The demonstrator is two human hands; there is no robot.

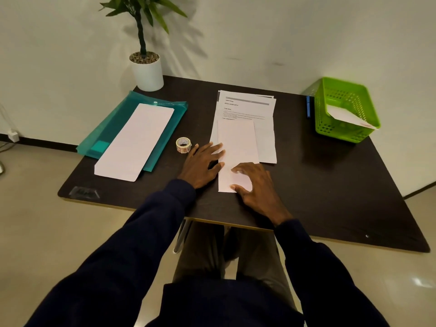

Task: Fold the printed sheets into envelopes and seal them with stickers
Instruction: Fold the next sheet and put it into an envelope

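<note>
a folded sheet [237, 152] lies lengthwise at the centre of the frame on the dark table [330, 185], its far end overlapping the stack of printed sheets [247, 107] just above it; the left hand [201, 165] rests flat at the sheet's left long edge, fingers spread, with the fingertips [219, 145] reaching over that edge onto the paper and the palm on bare table; the right hand [256, 185] lies flat on the near end of the sheet, fingers loosely spread and pressing down, the thumb at the bottom edge, nothing pinched; most of the sheet runs up the frame beyond both hands, uncovered; a roll of stickers [183, 145] stands just left of the left hand, close to its knuckles but apart; left of centre, a stack of long white envelopes [135, 142] lies on a teal folder [113, 123]; a green basket [344, 109] in the upper right holds a white folded paper [346, 115]; a blue pen [308, 106] lies just left of the basket; a potted plant [146, 64] stands in the upper left corner of the table.
</note>
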